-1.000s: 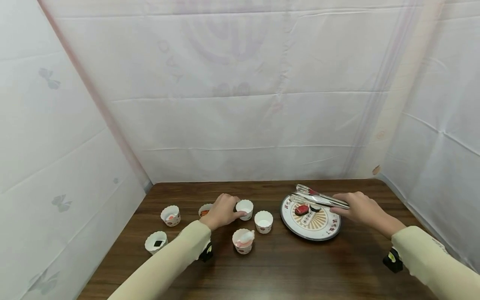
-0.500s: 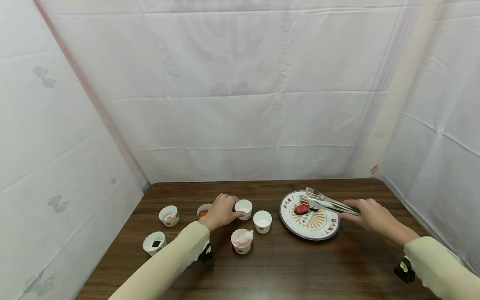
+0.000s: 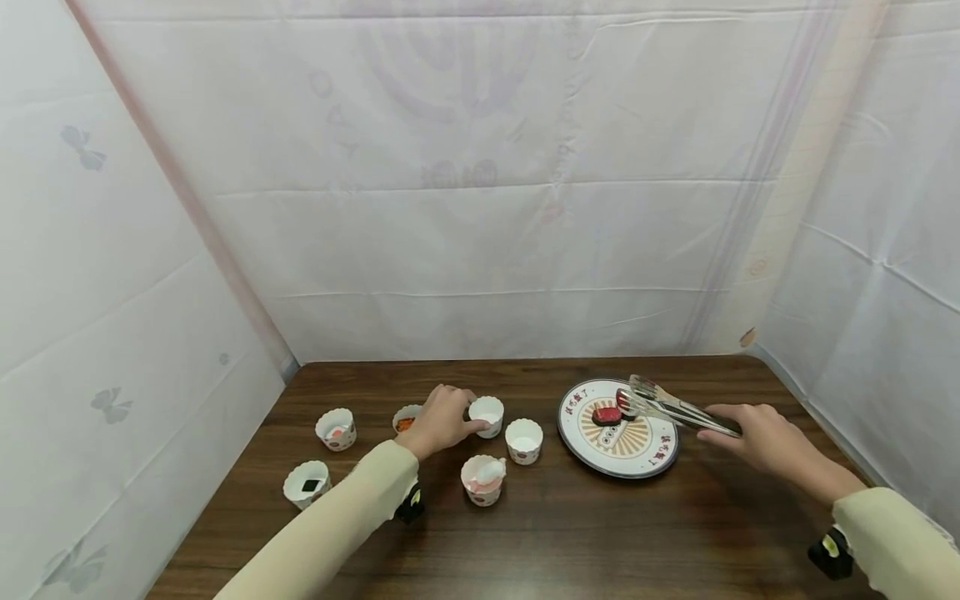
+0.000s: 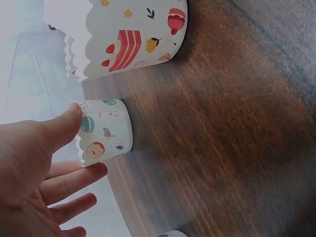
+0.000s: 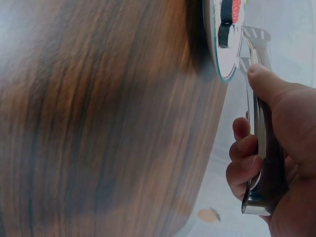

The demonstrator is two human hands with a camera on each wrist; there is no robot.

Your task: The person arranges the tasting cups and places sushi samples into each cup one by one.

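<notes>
My left hand (image 3: pixel 444 421) pinches the scalloped rim of a small white paper cup (image 3: pixel 487 415) between thumb and index finger. In the left wrist view this cup (image 4: pixel 106 131) stands upright on the wood, its other fingers spread away. My right hand (image 5: pixel 296 133) grips metal tongs (image 3: pixel 682 412), fingers wrapped round the handles, thumb along one arm. The tongs' slotted ends reach over the right part of a round plate (image 3: pixel 600 467). On it lies a red-topped sushi piece (image 3: pixel 606 416); a second sushi piece beside it is partly hidden by the tongs.
A white cup (image 3: pixel 523 442) stands between the held cup and the plate. Nearer is a cup (image 3: pixel 482 482) with pink and white contents. Farther left are cups holding a black square (image 3: pixel 307 483), a pinkish piece (image 3: pixel 336 429) and something orange (image 3: pixel 406 421). Fabric walls (image 3: pixel 480 233) enclose the table.
My right hand has drawn back to the right with the tongs, whose ends went from the plate's far left edge to its right part. My left hand stays at the cup.
</notes>
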